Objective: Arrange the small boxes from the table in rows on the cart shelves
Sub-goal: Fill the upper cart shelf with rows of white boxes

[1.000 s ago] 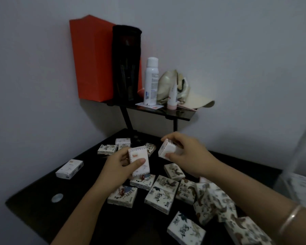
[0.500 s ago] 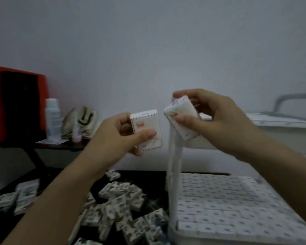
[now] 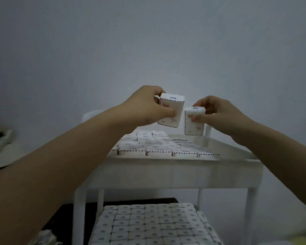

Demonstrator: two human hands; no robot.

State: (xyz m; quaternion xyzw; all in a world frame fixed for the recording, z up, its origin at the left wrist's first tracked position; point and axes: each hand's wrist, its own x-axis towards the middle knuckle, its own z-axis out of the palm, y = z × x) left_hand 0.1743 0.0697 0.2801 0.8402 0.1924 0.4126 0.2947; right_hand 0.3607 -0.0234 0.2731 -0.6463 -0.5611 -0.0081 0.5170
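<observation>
My left hand (image 3: 145, 106) grips a small white box (image 3: 171, 112) with a dashed border, held upright above the cart's top shelf (image 3: 175, 167). My right hand (image 3: 219, 112) pinches a second small white box (image 3: 194, 122) just to the right, its lower end close over the far right part of that shelf. The top shelf carries several rows of boxes (image 3: 159, 147) standing on edge. The shelf below (image 3: 152, 225) is packed with rows of the same boxes.
The white cart has legs (image 3: 79, 216) at its corners and a raised rim. A dark table edge (image 3: 60, 214) shows at lower left with a loose box (image 3: 44, 237). A plain wall stands close behind the cart.
Both hands carried their boxes from the table side over to above the cart's top shelf. The view swung right and up, so the table pile dropped out of sight.
</observation>
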